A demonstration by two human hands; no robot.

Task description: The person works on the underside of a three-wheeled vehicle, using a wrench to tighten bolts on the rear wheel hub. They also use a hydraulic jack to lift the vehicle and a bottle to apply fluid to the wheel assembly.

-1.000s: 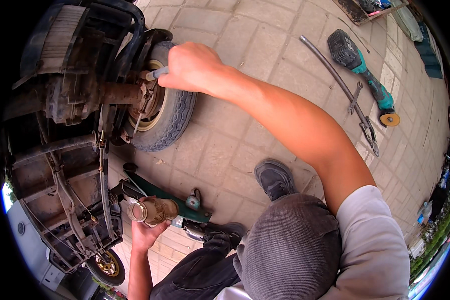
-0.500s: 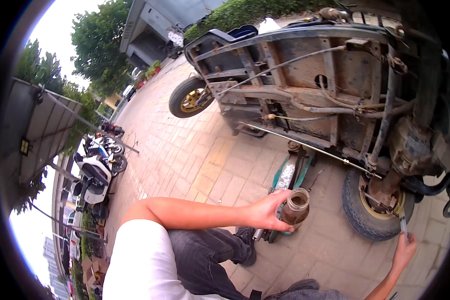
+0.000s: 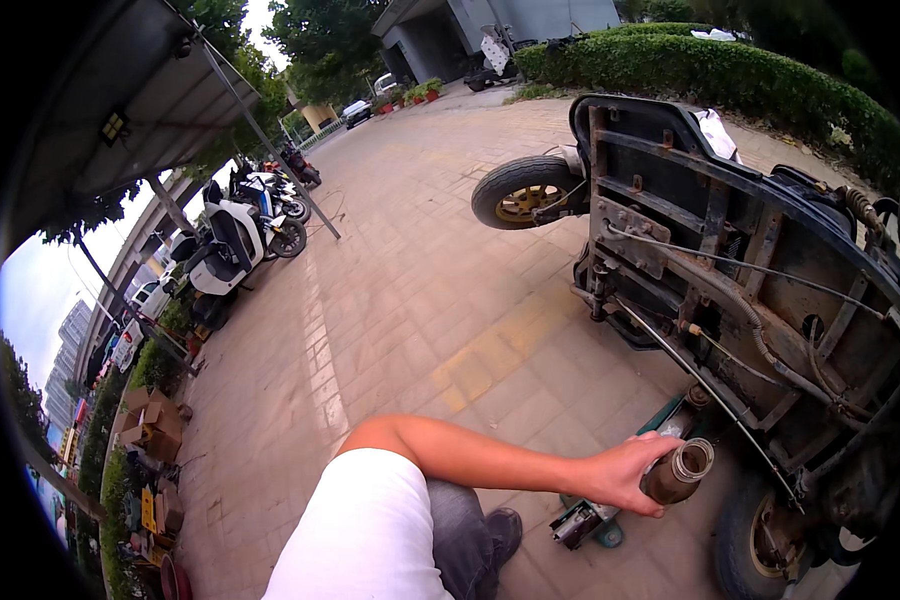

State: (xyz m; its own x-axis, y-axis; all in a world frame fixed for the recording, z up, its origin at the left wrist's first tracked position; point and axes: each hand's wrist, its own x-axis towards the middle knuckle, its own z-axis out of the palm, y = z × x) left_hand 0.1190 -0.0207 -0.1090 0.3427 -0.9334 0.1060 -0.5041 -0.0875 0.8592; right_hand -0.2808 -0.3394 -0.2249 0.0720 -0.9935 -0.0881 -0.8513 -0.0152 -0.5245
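Observation:
My left hand (image 3: pixel 625 475) is closed round the side of a glass jar (image 3: pixel 673 474) with brown contents or a brown coating. The jar has no lid, and its mouth faces up and slightly right. Below the hand and jar, a green floor jack (image 3: pixel 588 520) lies partly hidden on the paving. To the right, a small vehicle (image 3: pixel 750 245) is tipped up, its rusty underside facing me. Its near wheel (image 3: pixel 755 540) is just right of and below the jar. My right hand is out of the picture.
The vehicle's other wheel (image 3: pixel 526 192) sticks out at its far end. A long thin rod (image 3: pixel 705 385) runs along its lower edge. Parked scooters (image 3: pixel 230 240) and a metal post (image 3: pixel 270 135) are at the left, with cardboard boxes (image 3: pixel 152 425) nearer. A hedge (image 3: pixel 700 85) lines the back.
The view has swung left, so the vehicle sits further right in it. My right hand, which held a thin tube-like thing by the near wheel, has left the picture. My left hand keeps the jar.

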